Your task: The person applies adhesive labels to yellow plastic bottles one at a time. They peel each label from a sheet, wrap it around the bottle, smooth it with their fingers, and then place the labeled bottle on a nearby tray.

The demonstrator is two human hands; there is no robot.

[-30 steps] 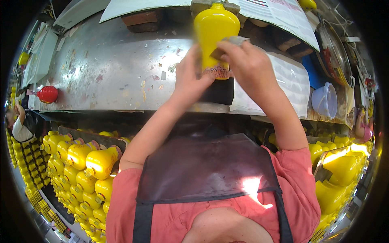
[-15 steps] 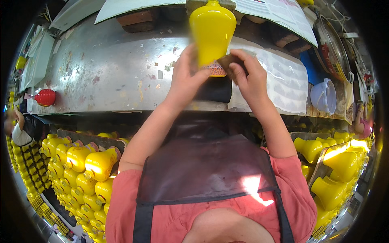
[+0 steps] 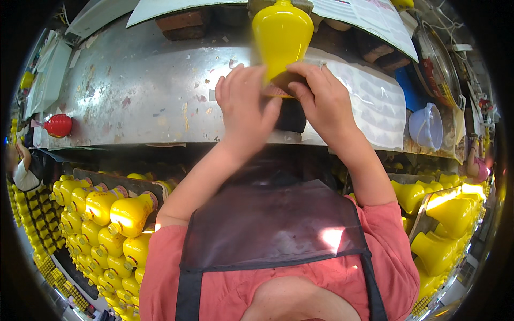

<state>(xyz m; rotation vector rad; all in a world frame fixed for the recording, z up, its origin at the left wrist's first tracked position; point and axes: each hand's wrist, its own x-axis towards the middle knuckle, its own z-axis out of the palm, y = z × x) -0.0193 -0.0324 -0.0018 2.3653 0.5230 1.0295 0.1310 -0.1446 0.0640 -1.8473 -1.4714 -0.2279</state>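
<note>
A glossy yellow bottle-shaped vase (image 3: pixel 282 40) has its narrow neck against a support at the back of the metal bench and its base toward me. Around the base, a patterned reddish band (image 3: pixel 275 91) is partly covered by my hands. My right hand (image 3: pixel 326 101) is closed on a brown flat scraper (image 3: pixel 285 81), which lies against the vase just above the base. On the other side my left hand (image 3: pixel 243 104) is open, its fingers stretched out and slightly blurred beside the vase; whether it touches is hard to tell. Below the base lies a dark pad (image 3: pixel 292 116).
A sheet of wet-looking transfers (image 3: pixel 372 101) lies to the right, near a pale bucket (image 3: pixel 426 128). A red ribbed container (image 3: pixel 58 125) stands at the left. Printed sheets rest over bricks (image 3: pixel 182 24) behind. Racks of yellow vases (image 3: pixel 131 214) flank me. Other people show at both edges.
My left hand has let go of the vase's side and spread its fingers. My right hand has moved the scraper left, across the patterned band.
</note>
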